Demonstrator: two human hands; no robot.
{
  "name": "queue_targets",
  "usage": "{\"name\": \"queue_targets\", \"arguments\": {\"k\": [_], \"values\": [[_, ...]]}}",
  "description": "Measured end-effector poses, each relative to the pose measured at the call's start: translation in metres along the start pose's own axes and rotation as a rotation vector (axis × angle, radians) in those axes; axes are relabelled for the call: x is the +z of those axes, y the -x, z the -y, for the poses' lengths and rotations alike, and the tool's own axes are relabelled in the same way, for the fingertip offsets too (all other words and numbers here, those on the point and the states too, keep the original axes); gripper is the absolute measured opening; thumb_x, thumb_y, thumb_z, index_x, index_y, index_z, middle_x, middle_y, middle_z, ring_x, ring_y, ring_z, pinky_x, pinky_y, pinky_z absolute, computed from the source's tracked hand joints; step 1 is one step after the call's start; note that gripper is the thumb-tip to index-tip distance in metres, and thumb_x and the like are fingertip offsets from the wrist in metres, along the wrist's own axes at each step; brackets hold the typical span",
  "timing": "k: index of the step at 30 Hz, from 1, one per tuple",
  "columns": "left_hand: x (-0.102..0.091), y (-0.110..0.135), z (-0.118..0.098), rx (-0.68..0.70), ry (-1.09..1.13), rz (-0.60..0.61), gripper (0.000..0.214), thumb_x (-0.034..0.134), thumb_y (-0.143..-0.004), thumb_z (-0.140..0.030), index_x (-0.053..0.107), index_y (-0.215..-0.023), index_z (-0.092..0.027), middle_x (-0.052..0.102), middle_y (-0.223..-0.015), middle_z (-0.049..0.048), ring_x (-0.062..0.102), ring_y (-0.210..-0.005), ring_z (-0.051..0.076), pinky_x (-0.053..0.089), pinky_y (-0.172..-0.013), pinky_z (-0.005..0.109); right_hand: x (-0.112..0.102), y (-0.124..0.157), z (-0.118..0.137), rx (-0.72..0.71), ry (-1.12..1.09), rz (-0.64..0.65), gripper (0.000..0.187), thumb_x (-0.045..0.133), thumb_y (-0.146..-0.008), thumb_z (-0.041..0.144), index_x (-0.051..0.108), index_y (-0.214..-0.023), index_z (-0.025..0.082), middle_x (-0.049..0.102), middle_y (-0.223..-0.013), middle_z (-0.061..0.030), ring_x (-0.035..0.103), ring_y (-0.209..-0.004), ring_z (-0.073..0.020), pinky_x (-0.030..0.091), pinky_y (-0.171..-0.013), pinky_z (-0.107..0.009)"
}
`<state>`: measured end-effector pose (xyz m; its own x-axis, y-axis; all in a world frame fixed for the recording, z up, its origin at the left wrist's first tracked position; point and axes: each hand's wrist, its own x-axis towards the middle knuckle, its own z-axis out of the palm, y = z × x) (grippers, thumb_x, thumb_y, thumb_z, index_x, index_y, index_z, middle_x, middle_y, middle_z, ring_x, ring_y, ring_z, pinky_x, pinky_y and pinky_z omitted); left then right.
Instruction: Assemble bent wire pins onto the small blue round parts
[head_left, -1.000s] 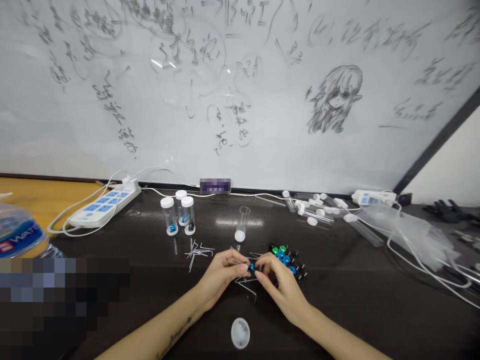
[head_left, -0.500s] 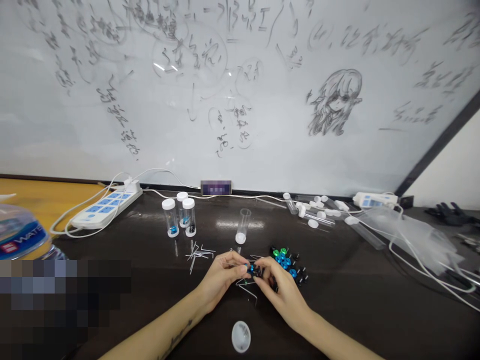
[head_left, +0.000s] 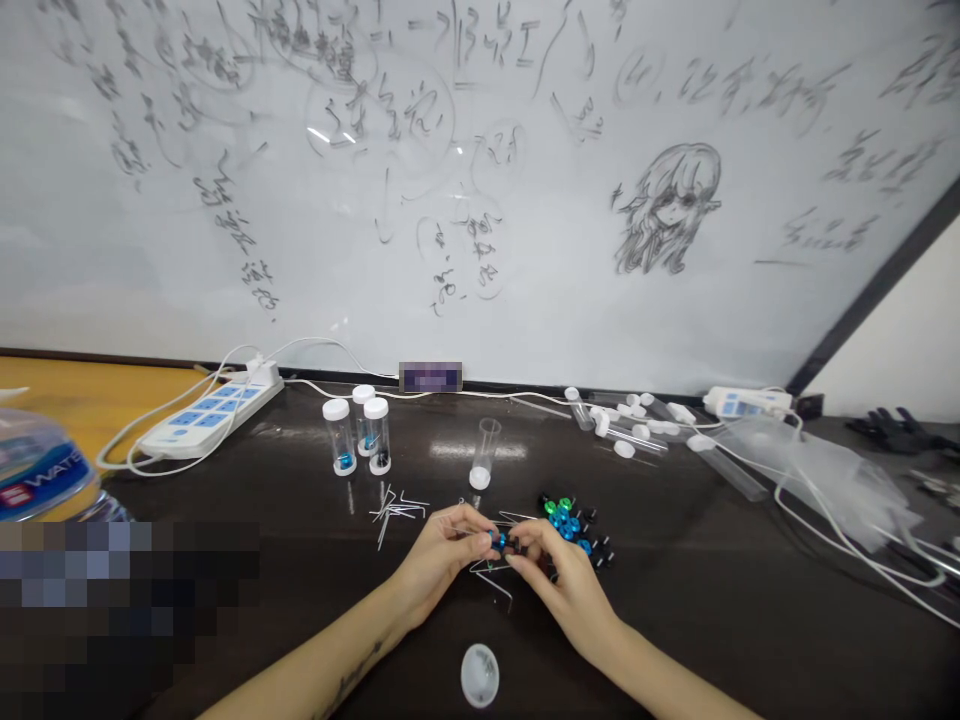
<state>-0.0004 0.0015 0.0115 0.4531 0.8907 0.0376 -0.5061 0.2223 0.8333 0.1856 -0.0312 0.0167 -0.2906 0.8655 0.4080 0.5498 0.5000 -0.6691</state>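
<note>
My left hand (head_left: 448,550) is closed, thumb and fingertips pinching a small blue-and-black part (head_left: 498,540) in front of me. My right hand (head_left: 559,575) pinches at the dark right end of that part, so both hands meet on it. Under the fingertips lie thin bent metal hex keys (head_left: 495,580), partly covered by the hands. A loose pile of small blue, green and black parts (head_left: 574,525) sits just beyond my right hand. Behind the hands stands an open clear tube (head_left: 487,450) on a white base. Closer to me rests a round whitish lid-like piece (head_left: 480,676).
Three capped clear tubes (head_left: 341,440) with small parts inside stand at the left, behind a heap of bent metal keys (head_left: 394,510). A power strip (head_left: 214,410) and a water bottle (head_left: 45,465) are farther left. Loose tubes and caps (head_left: 630,430), cables and plastic bags (head_left: 825,470) lie at the right.
The right fingers have shifted slightly around the dark end of the part. Otherwise the hands and surrounding things stay nearly the same, with a slight shift of the view.
</note>
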Motion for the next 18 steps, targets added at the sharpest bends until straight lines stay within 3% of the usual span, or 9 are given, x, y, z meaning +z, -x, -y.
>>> {"name": "queue_targets", "arguments": {"k": [5, 11, 16, 18], "values": [[0.0, 0.0005, 0.0002, -0.006, 0.002, 0.016, 0.012, 0.075, -0.069, -0.018, 0.068, -0.077, -0.013, 0.068, -0.075, 0.0042, 0.061, -0.068, 0.012, 0.045, -0.072, 0.025, -0.0038, -0.0022, 0.0073, 0.029, -0.049, 0.062, 0.015, 0.044, -0.096, 0.031, 0.053, -0.103, 0.022, 0.059, -0.079, 0.0001, 0.055, -0.067, -0.0154, 0.043, -0.063, -0.024], [0.0007, 0.0003, 0.0016, 0.004, -0.01, 0.029, 0.011, 0.075, -0.068, -0.016, 0.068, -0.076, -0.012, 0.067, -0.075, 0.0037, 0.06, -0.071, 0.013, 0.047, -0.073, 0.028, -0.0033, -0.0047, 0.0037, 0.014, -0.02, 0.083, 0.034, 0.036, -0.099, 0.029, 0.055, -0.072, 0.019, 0.056, -0.069, 0.0012, 0.054, -0.065, -0.0144, 0.04, -0.064, -0.023], [0.0001, -0.0004, 0.0022, 0.005, -0.008, 0.013, 0.01, 0.074, -0.07, -0.017, 0.068, -0.076, -0.012, 0.067, -0.076, 0.0038, 0.06, -0.069, 0.012, 0.047, -0.073, 0.027, -0.0007, -0.0025, 0.0012, 0.011, -0.039, 0.048, 0.005, 0.051, -0.092, 0.019, 0.054, -0.089, 0.021, 0.057, -0.078, 0.0013, 0.054, -0.068, -0.0147, 0.042, -0.065, -0.022], [-0.0001, -0.0003, 0.0019, 0.006, -0.009, 0.012, 0.01, 0.074, -0.069, -0.017, 0.068, -0.076, -0.012, 0.067, -0.075, 0.0038, 0.06, -0.069, 0.012, 0.047, -0.073, 0.026, 0.0, -0.0013, 0.0, -0.014, -0.03, 0.017, 0.009, 0.055, -0.089, 0.015, 0.054, -0.094, 0.022, 0.056, -0.08, 0.0013, 0.054, -0.069, -0.015, 0.042, -0.065, -0.023]]}}
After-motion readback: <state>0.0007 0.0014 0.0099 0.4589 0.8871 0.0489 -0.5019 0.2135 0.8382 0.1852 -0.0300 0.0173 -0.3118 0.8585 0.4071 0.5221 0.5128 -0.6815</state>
